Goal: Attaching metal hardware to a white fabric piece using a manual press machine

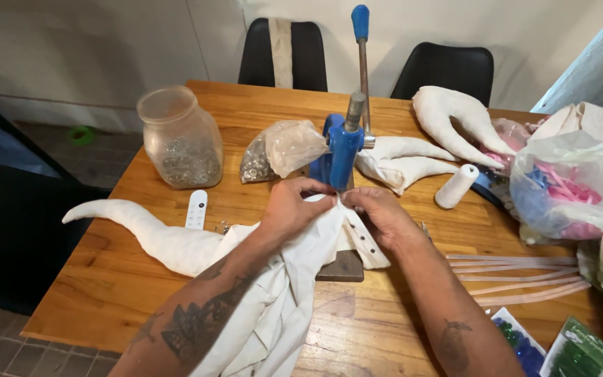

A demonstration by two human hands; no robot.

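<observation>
Far left on the wooden table (134,293) lies a stuffed white horn shape (141,230), tip pointing off the edge, prob. parked out of the way. Behind it a clear plastic jar (181,137) w/ no lid, bottom third full of small metal eyelets, open so they're easy to grab. A white remote (196,209) sits just in front of the jar. Next, a crumpled clear bag (277,150) w/ more metal bits, touching the press.

Centre: the left hand (291,207) is closed, pinching the edge of the white cloth garment (280,279); fingers curled over the fold. The garment is bunched under both forearms and spills off the near table edge, its top edge drawn up to the base of the blue hand press (342,150). That press stands upright, long lever w/ blue grip raised, so the gap under the die looks free for the cloth. The right hand (382,213) also grips the cloth, pinching the strip that has a row of dark eyelets, holding it taut vs. the left.

Right of the press: more stuffed white horn pieces (448,119), a white thread spool (456,186) tipped over, pale pink fabric strips (518,276) laid flat side by side, and plastic bags (567,181) of coloured bits at the far right. Two black chairs (443,68) behind.
</observation>
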